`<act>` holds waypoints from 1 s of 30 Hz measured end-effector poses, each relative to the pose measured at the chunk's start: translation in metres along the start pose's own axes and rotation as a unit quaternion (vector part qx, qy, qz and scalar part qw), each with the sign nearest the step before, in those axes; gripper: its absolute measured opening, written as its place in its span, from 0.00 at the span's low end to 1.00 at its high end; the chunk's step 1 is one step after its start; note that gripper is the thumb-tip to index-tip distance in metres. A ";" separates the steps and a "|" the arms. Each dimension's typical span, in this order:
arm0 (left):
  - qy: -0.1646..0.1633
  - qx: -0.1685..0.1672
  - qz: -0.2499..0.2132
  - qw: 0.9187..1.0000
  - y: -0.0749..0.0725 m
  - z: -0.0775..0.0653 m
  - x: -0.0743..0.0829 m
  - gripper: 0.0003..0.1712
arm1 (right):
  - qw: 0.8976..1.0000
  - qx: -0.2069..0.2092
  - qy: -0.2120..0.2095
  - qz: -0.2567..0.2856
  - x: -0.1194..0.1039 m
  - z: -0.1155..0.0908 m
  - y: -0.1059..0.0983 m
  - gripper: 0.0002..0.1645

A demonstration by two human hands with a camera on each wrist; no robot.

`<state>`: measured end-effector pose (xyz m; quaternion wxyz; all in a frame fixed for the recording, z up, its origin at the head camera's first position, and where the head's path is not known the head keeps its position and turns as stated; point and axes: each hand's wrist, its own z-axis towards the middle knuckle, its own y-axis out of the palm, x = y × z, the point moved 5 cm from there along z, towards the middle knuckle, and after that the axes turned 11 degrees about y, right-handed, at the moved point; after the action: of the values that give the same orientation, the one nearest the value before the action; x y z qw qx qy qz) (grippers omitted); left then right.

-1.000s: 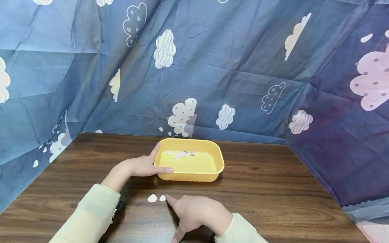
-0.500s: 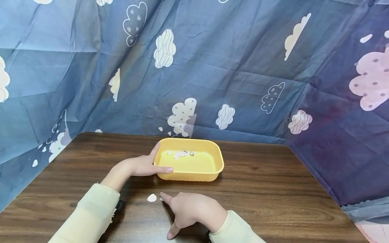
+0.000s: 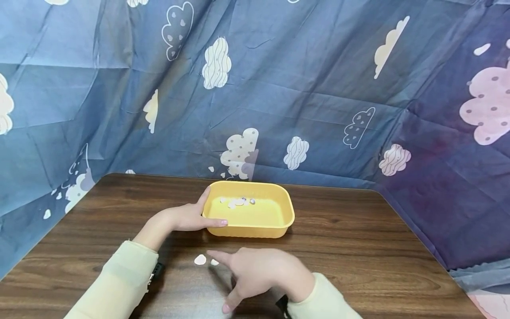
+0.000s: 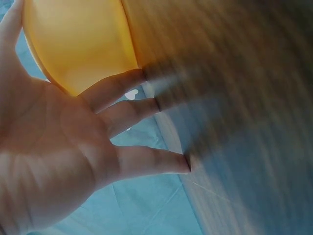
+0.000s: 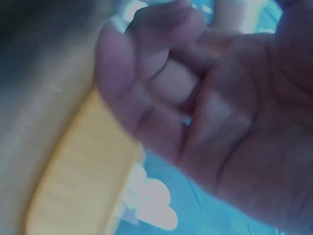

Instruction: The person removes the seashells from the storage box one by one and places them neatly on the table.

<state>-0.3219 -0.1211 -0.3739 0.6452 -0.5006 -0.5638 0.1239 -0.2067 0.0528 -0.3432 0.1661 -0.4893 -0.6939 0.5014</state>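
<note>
My left hand [image 3: 188, 218] rests at the left end of a yellow plastic bin [image 3: 243, 232], its thumb lying along the near rim. In the left wrist view its other fingers [image 4: 151, 160] stretch out straight, fingertips at the tabletop. Two small flat white shell-like pieces lie on the table in front of the bin: a larger left piece [image 3: 200, 259] and a smaller right piece [image 3: 215, 262]. My right hand [image 3: 260, 272] hovers by the smaller one, its straight index finger overlapping that piece's upper edge. Its thumb sticks out toward me; the other fingers bend loosely, holding nothing.
Several small white and purplish pieces [image 3: 239, 202] lie inside the bin near its back wall. The brown wood-grain table [image 3: 350, 248] spreads to both sides. A blue cloth with cloud prints [image 3: 271, 97] hangs behind and along the sides.
My right index finger moves left over the smaller white piece, and the hand then rises a little, showing the piece again. My left hand and the bin stay in place.
</note>
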 end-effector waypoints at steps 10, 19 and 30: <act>-0.004 0.006 0.010 1.000 -0.001 -0.002 -0.005 0.79 | 0.945 -0.058 -0.061 0.316 0.046 0.009 -0.079 0.42; 0.000 -0.002 -0.007 1.000 -0.001 0.000 -0.002 0.80 | 0.878 0.032 0.092 0.469 0.117 0.063 -0.087 0.41; -0.003 -0.004 0.004 1.000 0.000 -0.001 0.000 0.80 | 0.893 0.012 0.134 0.431 0.137 0.103 -0.063 0.46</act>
<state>-0.3211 -0.1217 -0.3741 0.6409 -0.5049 -0.5645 0.1253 -0.3771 0.1128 -0.3705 0.0314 -0.8006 -0.3802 0.4621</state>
